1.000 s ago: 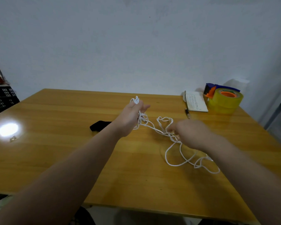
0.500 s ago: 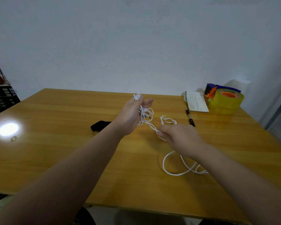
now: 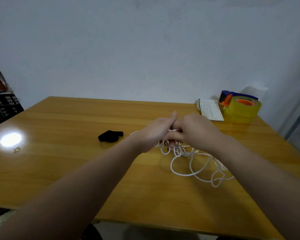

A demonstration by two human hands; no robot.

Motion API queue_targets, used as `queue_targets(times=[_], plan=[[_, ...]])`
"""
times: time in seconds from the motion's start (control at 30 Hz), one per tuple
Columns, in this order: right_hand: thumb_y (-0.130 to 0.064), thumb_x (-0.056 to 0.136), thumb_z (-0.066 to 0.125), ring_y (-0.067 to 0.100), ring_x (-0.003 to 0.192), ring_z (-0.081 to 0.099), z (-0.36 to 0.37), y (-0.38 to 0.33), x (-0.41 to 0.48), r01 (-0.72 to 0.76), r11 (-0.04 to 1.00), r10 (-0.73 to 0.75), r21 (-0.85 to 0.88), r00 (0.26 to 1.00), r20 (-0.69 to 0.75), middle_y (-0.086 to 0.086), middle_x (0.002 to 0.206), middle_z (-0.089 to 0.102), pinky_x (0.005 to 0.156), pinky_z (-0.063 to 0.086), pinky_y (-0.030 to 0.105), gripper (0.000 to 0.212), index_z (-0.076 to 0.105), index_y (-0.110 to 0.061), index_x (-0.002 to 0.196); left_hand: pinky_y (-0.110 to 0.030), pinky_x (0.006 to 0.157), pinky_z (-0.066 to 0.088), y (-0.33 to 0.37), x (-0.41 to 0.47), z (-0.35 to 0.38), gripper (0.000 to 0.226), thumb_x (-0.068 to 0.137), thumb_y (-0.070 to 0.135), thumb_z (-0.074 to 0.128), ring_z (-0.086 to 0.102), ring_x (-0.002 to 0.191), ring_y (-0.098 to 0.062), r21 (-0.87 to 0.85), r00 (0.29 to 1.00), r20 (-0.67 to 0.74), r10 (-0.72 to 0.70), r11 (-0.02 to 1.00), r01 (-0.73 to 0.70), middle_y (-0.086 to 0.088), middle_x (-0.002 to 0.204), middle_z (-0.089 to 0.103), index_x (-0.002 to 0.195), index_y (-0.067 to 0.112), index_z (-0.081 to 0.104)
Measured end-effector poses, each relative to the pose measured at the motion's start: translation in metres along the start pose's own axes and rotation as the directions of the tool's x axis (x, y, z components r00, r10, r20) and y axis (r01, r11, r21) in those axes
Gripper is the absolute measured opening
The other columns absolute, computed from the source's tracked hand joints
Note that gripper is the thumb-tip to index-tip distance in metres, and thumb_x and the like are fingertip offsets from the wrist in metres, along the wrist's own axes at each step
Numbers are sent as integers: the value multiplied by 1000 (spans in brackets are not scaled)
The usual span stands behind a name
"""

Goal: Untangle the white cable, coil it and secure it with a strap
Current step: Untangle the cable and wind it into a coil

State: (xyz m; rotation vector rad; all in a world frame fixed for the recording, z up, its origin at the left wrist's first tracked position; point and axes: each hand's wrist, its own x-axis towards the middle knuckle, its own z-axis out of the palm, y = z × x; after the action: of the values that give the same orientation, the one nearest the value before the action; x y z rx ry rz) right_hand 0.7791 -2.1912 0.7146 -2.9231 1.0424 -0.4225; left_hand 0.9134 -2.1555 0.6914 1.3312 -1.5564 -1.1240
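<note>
Both hands meet over the middle of the wooden table (image 3: 73, 163), w/ the white cable (image 3: 179, 152) bunched between them. Left hand (image 3: 154, 134) has its fingers curled round a clump of loops, thumb sticking up toward the far edge. Right hand (image 3: 199, 131) is pressed right against it, knuckles up, fingers bent in and pinching a short strand that runs approx. level between the two hands. So both grips are clamped on the cable; exact finger placement under the right hand can't be made out. The cable isn't coiled: from the clump several small loops hang just under the hands, then bigger loose loops lie flat on the tabletop. Overall its long axis runs diagonally, from the hands at centre out toward the near-right, and the far end of the tangle slips under the right forearm. One thin arc also shows just left of the left wrist. The black strap (image 3: 110, 136) lies crumpled on the table, left of the hands, apart from the cable, nothing touching it. Far-right corner: small notebook (image 3: 210, 110) w/ a yellow tape dispenser (image 3: 242, 108) just beside it. A black crate (image 3: 3, 105) sits off the table's left side.
</note>
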Motion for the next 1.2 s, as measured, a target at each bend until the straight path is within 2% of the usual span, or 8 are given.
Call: queue_targets(times=[0.1,0.2,0.27,0.37,0.6,0.77,1.0,1.2], plan=[[-68,63,65,16,62,50,3,11,0,-127,991,131,36,981,-140,-5,64,53,57,40,34,52,57,-18,74,-27,56,38,6,-3,2,75,97,58,12,43,41,-13,207,1000,9,13,978,-15,1,40,50,53,15,54],[-58,58,76,3,72,48,10,18,-3,-125,916,169,382,982,-83,-15,88,51,59,36,21,59,48,-24,96,-21,43,30,4,-6,4,68,95,61,18,32,34,-11,181,999,-7,32,983,-30,0,39,34,50,12,37],[-41,65,78,-3,82,57,10,15,-11,-144,712,111,687,990,93,-18,102,58,69,44,14,56,51,-29,112,-20,38,24,2,-6,8,68,95,59,19,27,34,-12,72,998,4,57,996,-57,-1,40,30,50,12,36],[-9,75,72,3,77,66,16,15,-20,-150,413,-47,898,982,185,-9,78,69,69,49,15,24,62,-20,94,-19,37,23,-1,-3,14,65,90,63,23,30,36,-11,-67,999,-47,18,998,-21,-1,44,33,54,12,40],[-10,82,68,18,93,70,26,20,-18,-200,360,20,911,978,207,13,89,74,89,51,25,15,69,-8,96,-33,52,28,-10,-4,4,68,80,69,33,37,46,-18,-7,997,-19,77,997,-77,-6,49,40,62,6,50],[-19,74,77,21,71,64,39,26,-14,-204,380,307,902,948,85,17,79,70,64,49,30,19,70,-7,86,-28,67,44,-9,-5,-14,31,81,21,73,55,71,-18,43,998,10,68,997,-68,-10,73,59,99,0,61],[-5,84,59,24,61,50,49,8,-5,-222,311,415,924,906,78,16,71,55,56,39,33,21,58,13,94,-32,56,40,-15,0,-5,12,85,8,65,50,49,-20,-251,926,-376,-26,965,-75,-3,46,53,74,5,60],[-8,88,56,16,56,55,54,-1,-3,-260,237,419,936,897,143,11,70,57,46,44,23,5,61,-9,86,-20,40,23,-12,6,-1,26,84,-4,56,29,31,-8,-476,915,-377,-144,877,-58,6,37,31,63,9,47]])
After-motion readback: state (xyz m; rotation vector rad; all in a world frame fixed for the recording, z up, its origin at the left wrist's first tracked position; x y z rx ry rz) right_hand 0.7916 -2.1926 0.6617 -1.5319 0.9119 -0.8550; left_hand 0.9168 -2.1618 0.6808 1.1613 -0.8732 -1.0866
